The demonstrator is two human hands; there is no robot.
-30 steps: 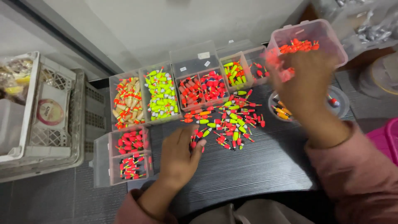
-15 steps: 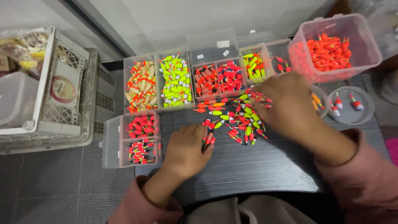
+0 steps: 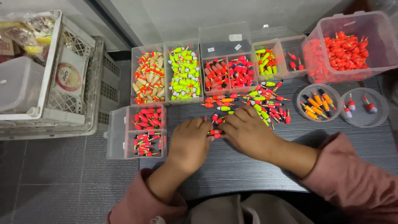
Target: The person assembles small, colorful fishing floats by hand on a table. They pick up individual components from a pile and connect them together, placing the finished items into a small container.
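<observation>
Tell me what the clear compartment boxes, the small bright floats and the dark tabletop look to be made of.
Clear compartment boxes: likely rigid plastic, translucent and slightly frosted; the contents show through the walls.
Small bright floats: probably painted foam, wood or plastic; glossy neon coats hide which.
Dark tabletop: looks like ribbed plastic or laminate, matt, with fine parallel grooves.
Both hands, left hand and right hand, rest among the floats.

A round red-and-white label sits on a white crate far left; small white stickers mark a clear far box.
</observation>
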